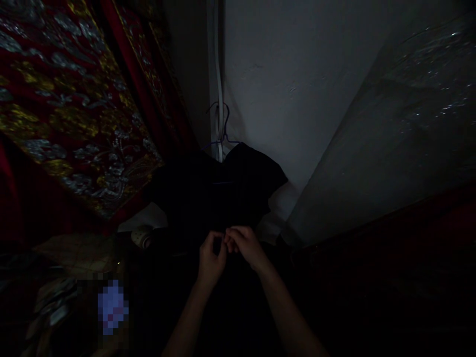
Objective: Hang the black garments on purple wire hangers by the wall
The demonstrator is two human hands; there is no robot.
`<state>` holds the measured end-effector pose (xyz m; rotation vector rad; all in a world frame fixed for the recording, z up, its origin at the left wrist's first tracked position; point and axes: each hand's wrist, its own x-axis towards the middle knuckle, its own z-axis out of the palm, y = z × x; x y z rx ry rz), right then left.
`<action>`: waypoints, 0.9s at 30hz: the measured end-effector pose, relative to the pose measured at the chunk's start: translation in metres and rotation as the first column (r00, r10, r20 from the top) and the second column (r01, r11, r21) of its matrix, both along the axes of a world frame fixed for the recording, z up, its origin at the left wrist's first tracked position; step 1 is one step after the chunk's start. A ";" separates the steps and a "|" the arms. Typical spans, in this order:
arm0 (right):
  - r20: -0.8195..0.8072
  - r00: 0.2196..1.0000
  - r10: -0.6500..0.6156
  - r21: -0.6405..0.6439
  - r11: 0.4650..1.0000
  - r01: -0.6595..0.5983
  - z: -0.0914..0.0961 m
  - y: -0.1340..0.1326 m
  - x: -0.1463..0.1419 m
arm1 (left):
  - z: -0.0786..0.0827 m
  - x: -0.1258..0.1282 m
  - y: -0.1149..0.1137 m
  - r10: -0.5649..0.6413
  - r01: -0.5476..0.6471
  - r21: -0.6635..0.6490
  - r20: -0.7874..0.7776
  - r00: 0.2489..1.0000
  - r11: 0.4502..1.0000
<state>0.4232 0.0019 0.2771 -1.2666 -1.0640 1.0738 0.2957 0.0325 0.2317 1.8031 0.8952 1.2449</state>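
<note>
A dark garment (219, 191) hangs on a thin wire hanger (222, 130) hooked to a white pipe (218, 79) on the wall. Both my hands meet at the garment's front, low down. My left hand (211, 259) has its fingers curled and pinched together against the dark cloth. My right hand (243, 246) is also closed, its fingertips touching those of the left. What the fingers pinch is too dark to make out; it looks like a small part of the garment.
A red cloth with gold and silver embroidery (70, 99) hangs at the left. A pale wall (297, 74) lies behind, and a shiny grey sheet (401, 129) slopes at the right. A small white object (141, 237) sits low left. The scene is very dim.
</note>
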 end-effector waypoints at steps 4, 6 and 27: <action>-0.124 0.986 -0.110 0.050 0.992 0.117 0.053 0.032 0.013 | -0.007 0.003 0.002 0.033 -0.031 0.037 -0.039 0.999 0.999; -0.194 0.958 -0.212 0.118 0.964 0.237 0.088 0.053 0.020 | -0.013 0.004 0.007 0.049 -0.045 0.062 -0.066 0.997 0.997; 0.092 0.985 -0.143 0.472 0.877 0.083 0.134 0.057 0.013 | 0.194 0.006 0.073 0.071 0.056 0.663 -0.163 0.984 0.746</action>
